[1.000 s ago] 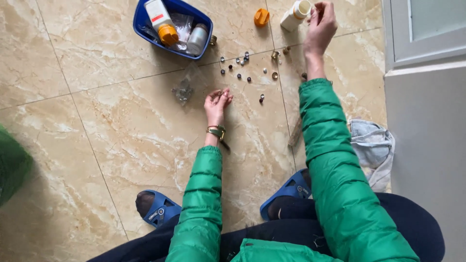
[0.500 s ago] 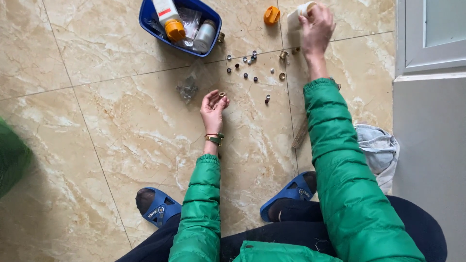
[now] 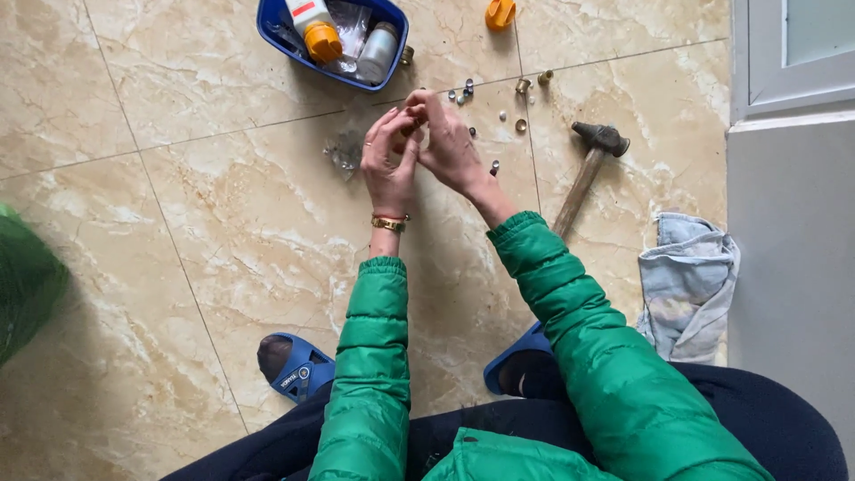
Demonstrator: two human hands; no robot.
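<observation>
Left hand (image 3: 389,165): raised above the floor, palm turned toward the other hand, fingers curled so the tips meet it; whatever is pinched there is too small to make out.
Right hand (image 3: 450,142): pressed against the left at the fingertips, fingers bent over the same hidden piece; I cannot tell whether it grips or only steadies.
Small metal fittings (image 3: 521,86): scattered loose on the tiles just beyond the hands, brass and silver pieces lying apart from one another.
Risk 1: the tiny piece between the fingertips could slip, since the hold is by fingertips alone; on smooth tile it would likely bounce or roll away.
Risk 2: a sleeve or wrist could sweep the loose fittings, because they lie directly under the working spot.
Risk 3: the hammer (image 3: 583,174) lies near the right forearm, head pointing away; an elbow shift could knock it into the fittings.
Blue tub (image 3: 276,31): beyond the hands, holding bottles, 1 with an orange cap (image 3: 322,40).
Orange object (image 3: 500,13): at the top edge, near the fittings.
Rag (image 3: 686,281): pale blue, crumpled by the right knee.
Surface: glossy beige marble-pattern tiles (image 3: 178,223) with thin grout lines.
Room: grey wall and a white frame on the right; the person squats in blue sandals (image 3: 298,367).
</observation>
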